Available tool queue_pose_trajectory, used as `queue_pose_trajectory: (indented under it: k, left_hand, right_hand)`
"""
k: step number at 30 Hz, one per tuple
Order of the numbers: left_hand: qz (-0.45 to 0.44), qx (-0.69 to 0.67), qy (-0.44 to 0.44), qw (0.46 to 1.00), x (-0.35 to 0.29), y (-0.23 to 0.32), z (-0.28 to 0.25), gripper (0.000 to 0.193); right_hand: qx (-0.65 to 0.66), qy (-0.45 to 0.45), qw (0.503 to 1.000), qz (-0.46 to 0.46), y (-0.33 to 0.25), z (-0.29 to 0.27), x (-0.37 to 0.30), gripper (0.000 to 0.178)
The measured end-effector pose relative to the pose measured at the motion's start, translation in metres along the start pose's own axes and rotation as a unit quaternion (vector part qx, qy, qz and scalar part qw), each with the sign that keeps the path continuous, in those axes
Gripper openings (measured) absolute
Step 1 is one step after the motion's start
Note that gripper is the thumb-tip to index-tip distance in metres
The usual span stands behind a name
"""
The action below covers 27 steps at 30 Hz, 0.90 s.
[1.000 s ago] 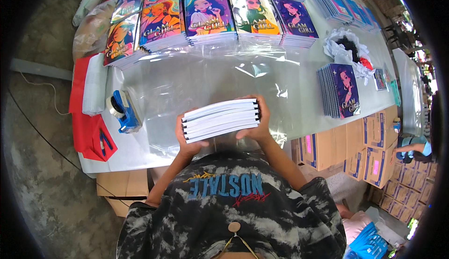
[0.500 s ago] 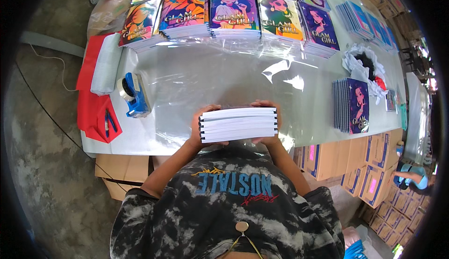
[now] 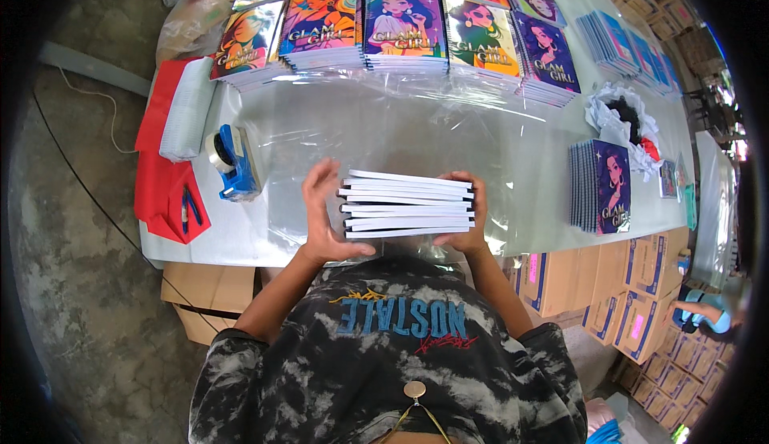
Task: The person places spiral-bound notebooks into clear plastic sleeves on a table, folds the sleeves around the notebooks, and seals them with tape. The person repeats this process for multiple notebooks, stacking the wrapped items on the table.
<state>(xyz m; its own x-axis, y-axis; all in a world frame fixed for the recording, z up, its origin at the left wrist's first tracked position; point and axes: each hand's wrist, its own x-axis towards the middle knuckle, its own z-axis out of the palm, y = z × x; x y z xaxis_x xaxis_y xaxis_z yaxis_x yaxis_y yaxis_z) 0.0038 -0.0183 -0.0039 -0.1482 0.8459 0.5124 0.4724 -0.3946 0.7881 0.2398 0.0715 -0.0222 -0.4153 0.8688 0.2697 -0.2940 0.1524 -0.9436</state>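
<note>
The left hand, fingers spread flat, presses the left side of a stack of notebooks; the right hand curls around its right end. The stack sits between both palms, above clear plastic film on the table, a blue tape dispenser nearby left.

Black-and-grey tie-dye T-shirt with short sleeves, blue block lettering and a red scribble across the chest. Small round metal clip at the collar. Bare forearms, bare left hand and right hand; no gloves.
</note>
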Motion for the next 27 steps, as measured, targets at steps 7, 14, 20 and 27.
queue_pose_trajectory:
  k: [7,14,20,27]
  left_hand:
    - [-0.178,-0.252,0.027,0.951,-0.02,-0.003,0.044,0.105]
    - [-0.066,-0.096,-0.036,0.993,-0.033,-0.031,0.043,0.081]
    - [-0.045,0.129,-0.227,0.964,-0.06,-0.087,0.049,0.059]
    - [-0.347,-0.051,-0.132,0.927,0.024,0.01,0.01,0.061]
  right_hand:
    - [0.0,0.045,0.999,-0.002,0.004,0.008,-0.001,0.102]
    - [-0.023,0.062,0.995,-0.071,0.015,0.006,-0.004,0.094]
    - [-0.302,-0.052,0.951,-0.037,0.119,-0.047,-0.048,0.086]
    - [-0.238,0.044,0.942,0.233,-0.015,0.017,0.012,0.065]
